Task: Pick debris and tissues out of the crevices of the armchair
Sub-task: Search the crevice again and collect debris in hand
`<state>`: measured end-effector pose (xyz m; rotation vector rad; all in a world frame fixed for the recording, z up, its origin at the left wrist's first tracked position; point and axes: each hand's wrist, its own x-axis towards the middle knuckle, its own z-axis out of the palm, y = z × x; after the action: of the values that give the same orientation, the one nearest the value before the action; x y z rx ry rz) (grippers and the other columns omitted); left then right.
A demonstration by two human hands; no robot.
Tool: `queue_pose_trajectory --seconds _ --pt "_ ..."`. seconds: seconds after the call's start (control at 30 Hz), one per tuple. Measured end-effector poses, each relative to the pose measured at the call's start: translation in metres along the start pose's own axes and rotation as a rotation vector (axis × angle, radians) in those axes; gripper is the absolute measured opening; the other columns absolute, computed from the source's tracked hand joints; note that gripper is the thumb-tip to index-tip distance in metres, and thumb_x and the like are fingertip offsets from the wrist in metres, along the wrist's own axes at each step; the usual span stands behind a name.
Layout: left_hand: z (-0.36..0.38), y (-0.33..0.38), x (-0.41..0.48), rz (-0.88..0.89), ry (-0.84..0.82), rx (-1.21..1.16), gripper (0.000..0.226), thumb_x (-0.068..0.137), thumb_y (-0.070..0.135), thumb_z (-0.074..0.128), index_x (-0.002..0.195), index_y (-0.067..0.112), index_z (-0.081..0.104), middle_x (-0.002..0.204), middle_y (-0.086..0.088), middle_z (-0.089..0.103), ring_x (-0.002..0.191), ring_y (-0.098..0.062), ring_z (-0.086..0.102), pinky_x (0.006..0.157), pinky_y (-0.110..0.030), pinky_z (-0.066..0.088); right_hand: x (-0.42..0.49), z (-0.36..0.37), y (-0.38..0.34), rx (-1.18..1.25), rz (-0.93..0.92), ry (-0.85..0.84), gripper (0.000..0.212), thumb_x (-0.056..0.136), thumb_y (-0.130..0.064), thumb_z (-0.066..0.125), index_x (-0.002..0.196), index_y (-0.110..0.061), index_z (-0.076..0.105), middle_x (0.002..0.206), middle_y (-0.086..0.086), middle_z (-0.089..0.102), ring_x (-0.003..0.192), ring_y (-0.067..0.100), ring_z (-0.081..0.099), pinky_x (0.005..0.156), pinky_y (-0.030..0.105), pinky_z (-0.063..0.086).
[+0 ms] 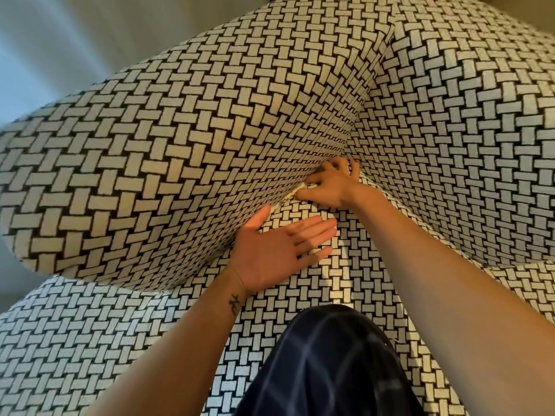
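Note:
An armchair (168,151) in black-and-white basket-weave fabric fills the view. A pale scrap of tissue (290,196) pokes out of the crevice between the left arm and the seat cushion (354,265). My right hand (332,184) is at that crevice deep in the back corner, its fingers spread and its thumb touching the scrap. Whether it grips the scrap is not visible. My left hand (277,250) lies palm up and flat on the seat beside the arm, fingers apart, holding nothing.
The backrest (468,139) rises on the right and meets the left arm in a deep fold. My knee in dark checked cloth (327,364) rests on the seat front. A pale wall or curtain (45,40) lies beyond the arm at the left.

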<state>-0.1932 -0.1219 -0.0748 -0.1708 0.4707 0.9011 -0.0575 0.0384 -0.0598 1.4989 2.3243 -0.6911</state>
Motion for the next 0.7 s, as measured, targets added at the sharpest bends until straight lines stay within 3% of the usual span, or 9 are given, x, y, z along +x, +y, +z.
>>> queue_pose_trajectory --seconds 0.17,0.37,0.53,0.63,0.7 --pt "-0.003 0.001 0.002 -0.001 -0.018 0.004 0.096 0.096 0.064 0.036 0.157 -0.01 0.02 0.163 -0.032 0.022 0.156 -0.042 0.015 0.127 -0.055 0.001 0.005 0.003 0.006 0.134 0.007 0.063 0.049 0.079 -0.071 0.062 0.117 -0.041 0.07 0.152 0.0 0.037 0.148 0.022 0.005 0.12 0.052 -0.01" --pt "-0.003 0.001 0.002 -0.01 -0.03 -0.004 0.096 0.096 0.063 0.037 0.156 -0.01 0.021 0.163 -0.032 0.022 0.155 -0.042 0.015 0.127 -0.056 0.001 0.005 -0.002 0.0 0.104 0.051 -0.005 0.056 0.081 -0.08 0.054 0.119 -0.042 0.069 0.159 0.004 0.028 0.151 0.024 -0.003 0.12 0.052 -0.011" --pt "-0.001 0.001 0.001 -0.016 -0.022 -0.014 0.094 0.097 0.061 0.038 0.157 -0.009 0.021 0.163 -0.032 0.023 0.155 -0.042 0.017 0.127 -0.056 0.002 -0.004 0.007 0.001 0.271 0.003 0.175 0.031 0.084 -0.065 0.065 0.099 -0.04 0.077 0.149 0.003 0.043 0.149 0.02 0.006 0.119 0.051 -0.013" --pt "-0.001 0.001 0.001 -0.008 -0.018 -0.009 0.093 0.096 0.061 0.038 0.157 -0.008 0.022 0.163 -0.032 0.023 0.155 -0.043 0.017 0.127 -0.055 0.001 -0.004 0.006 0.002 0.276 -0.001 0.17 0.033 0.084 -0.066 0.064 0.102 -0.041 0.076 0.148 0.002 0.044 0.149 0.02 0.005 0.12 0.051 -0.013" --pt "-0.001 0.001 0.001 -0.006 -0.017 -0.009 0.093 0.096 0.061 0.038 0.157 -0.009 0.023 0.162 -0.033 0.024 0.155 -0.043 0.017 0.127 -0.056 0.001 -0.001 0.001 -0.003 0.176 0.034 0.079 0.046 0.082 -0.074 0.06 0.112 -0.042 0.072 0.153 0.003 0.037 0.151 0.023 0.0 0.119 0.053 -0.016"
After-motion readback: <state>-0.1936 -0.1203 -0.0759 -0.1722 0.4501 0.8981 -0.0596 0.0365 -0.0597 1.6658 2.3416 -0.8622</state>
